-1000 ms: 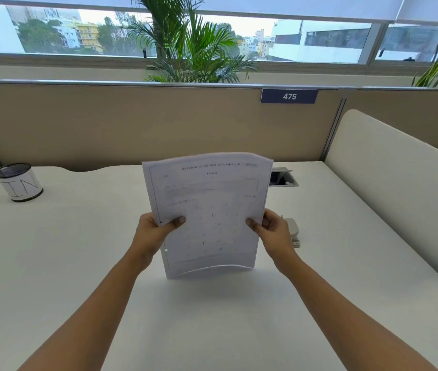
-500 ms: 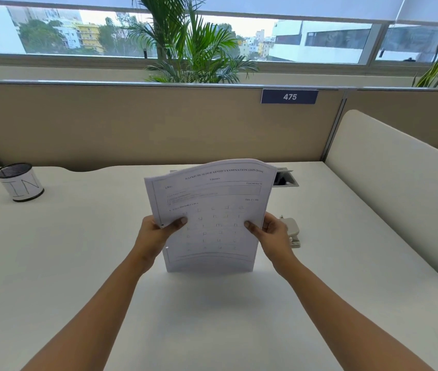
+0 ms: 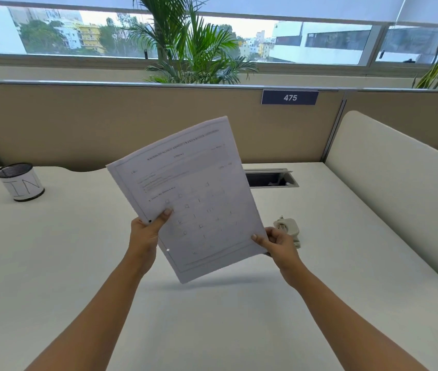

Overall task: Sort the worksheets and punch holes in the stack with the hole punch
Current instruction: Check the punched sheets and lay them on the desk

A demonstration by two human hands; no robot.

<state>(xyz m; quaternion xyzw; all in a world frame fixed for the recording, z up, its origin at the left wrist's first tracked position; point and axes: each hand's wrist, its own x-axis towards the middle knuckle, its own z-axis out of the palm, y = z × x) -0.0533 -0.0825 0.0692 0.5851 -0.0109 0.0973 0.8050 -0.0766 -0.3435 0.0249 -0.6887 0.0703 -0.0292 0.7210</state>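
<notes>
A stack of printed worksheets (image 3: 199, 188) is held up above the white desk (image 3: 78, 263), tilted with its top leaning right. Two punched holes show along its left margin. My left hand (image 3: 145, 234) pinches the left edge, thumb on the front page. My right hand (image 3: 276, 243) pinches the lower right corner. A beige hole punch (image 3: 288, 230) lies on the desk just behind my right hand, partly hidden by it.
A mesh pen cup (image 3: 19, 182) stands at the desk's far left. An open cable tray (image 3: 271, 178) is set into the desk behind the sheets. Beige partition panels (image 3: 132, 124) close the back, and a cream divider (image 3: 389, 183) closes the right side.
The stack stood upright with its bottom edge on the desk; now it is lifted off and rotated clockwise. My right hand slid down to the lower corner, uncovering more of the hole punch.
</notes>
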